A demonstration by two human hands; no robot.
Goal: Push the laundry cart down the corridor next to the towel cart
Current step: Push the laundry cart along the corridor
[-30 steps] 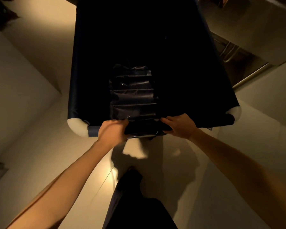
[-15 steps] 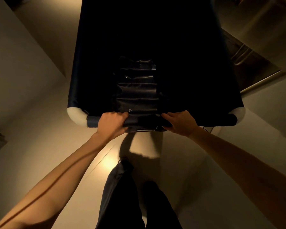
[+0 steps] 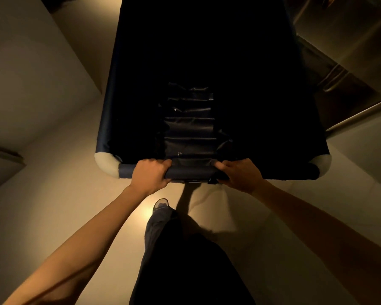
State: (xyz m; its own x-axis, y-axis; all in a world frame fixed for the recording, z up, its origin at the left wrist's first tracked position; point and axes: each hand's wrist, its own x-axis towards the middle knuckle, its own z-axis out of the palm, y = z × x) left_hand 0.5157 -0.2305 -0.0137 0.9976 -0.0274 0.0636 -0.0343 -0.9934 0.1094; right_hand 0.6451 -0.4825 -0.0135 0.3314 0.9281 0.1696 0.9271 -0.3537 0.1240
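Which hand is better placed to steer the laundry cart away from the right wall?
Left hand, arguably: it grips the cart rail nearer a corner, giving more leverage; the right hand sits nearer centre.

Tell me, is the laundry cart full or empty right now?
Cannot tell. The laundry cart interior is almost black; only folded dark fabric shows near the left hand and right hand.

Cart interior: the deep dark fabric laundry cart [image 3: 207,62] is black inside; you can't tell what it holds.
Cart far end: cut off by the top edge.
Cart wheels: hidden under its body.
Your fingertips: both hands' curl behind the near rail, unseen.
Your feet: only one shoe toe [image 3: 161,203] shows.
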